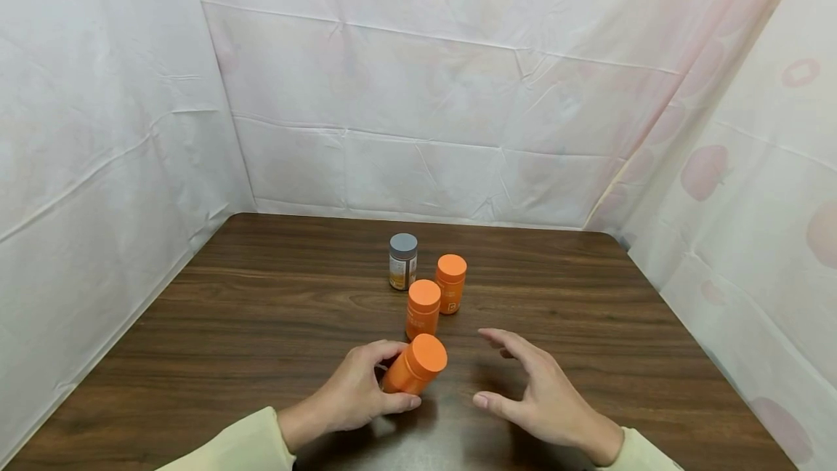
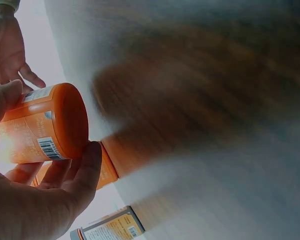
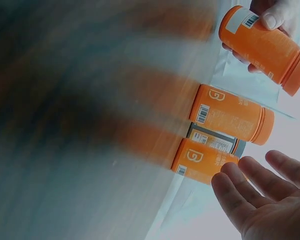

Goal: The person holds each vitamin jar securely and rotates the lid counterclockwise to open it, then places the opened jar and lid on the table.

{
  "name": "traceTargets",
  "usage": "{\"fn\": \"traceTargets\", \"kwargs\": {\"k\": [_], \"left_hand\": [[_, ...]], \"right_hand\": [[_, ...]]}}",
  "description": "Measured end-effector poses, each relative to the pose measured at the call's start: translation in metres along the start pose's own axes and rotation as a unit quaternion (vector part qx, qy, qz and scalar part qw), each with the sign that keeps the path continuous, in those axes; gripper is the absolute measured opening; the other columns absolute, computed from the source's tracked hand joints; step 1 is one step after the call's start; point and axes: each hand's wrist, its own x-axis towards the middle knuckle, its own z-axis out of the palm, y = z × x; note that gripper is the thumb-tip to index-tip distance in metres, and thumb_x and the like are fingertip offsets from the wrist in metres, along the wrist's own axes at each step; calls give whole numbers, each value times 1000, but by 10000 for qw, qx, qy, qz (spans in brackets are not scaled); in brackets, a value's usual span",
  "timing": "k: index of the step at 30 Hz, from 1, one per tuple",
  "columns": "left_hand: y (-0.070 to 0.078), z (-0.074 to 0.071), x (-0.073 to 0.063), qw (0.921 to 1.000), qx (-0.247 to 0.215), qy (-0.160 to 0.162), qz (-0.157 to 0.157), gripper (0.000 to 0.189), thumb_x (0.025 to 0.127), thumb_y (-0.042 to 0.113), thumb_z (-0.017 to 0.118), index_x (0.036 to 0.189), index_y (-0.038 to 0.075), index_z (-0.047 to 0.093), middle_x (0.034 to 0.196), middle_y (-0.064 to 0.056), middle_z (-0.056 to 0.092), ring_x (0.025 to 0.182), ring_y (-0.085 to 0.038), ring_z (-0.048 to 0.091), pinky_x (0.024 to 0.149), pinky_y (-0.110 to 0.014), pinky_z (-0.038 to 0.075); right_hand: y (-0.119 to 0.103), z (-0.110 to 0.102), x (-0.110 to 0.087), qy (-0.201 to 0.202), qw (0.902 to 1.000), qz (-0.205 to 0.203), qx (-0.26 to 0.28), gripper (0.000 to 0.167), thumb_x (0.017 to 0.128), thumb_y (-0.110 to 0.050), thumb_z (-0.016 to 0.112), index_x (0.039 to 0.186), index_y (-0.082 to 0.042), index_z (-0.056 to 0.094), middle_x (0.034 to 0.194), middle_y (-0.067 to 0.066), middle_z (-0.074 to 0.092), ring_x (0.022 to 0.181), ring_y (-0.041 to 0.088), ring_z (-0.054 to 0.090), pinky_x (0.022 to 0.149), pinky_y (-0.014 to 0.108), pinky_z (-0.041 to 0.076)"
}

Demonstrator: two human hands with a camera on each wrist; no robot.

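Orange cylindrical plastic bottle [image 1: 407,375]: held just above brown wood-grain table [image 1: 294,296]
Long axis: tilted, orange cap [image 1: 428,353] pointed up and rightward
Left hand [image 1: 356,387]: clamped around bottle
Right hand [image 1: 546,398]: digits spread apart

Right hand [image 3: 276,211] cut off, lower right of right wrist view. Bench [image 2: 215,90] blurred, upper right of left wrist view.

At centre, three bottles [image 1: 421,321] are orange, lids [image 1: 425,293] included; a jar [image 1: 398,272] has a grey lid [image 1: 403,242]; the table [image 1: 209,318] shows dark-brown wood grain; at right, white sheeting [image 1: 765,202] bears pale pink fruit prints [image 1: 705,171].
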Motion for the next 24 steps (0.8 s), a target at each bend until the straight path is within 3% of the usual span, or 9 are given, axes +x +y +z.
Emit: {"fn": "traceTargets", "kwargs": {"k": [24], "left_hand": [[6,8,2,9998,200,22,74,52,75,28,93,122,24,71,106,11,66,91,-6,61,79,-27,52]], "right_hand": [[-13,11,6,289,9982,-315,419,69,83,-32,87,142,-25,54,127,-10,65,110,10,63,89,37,54]]}}
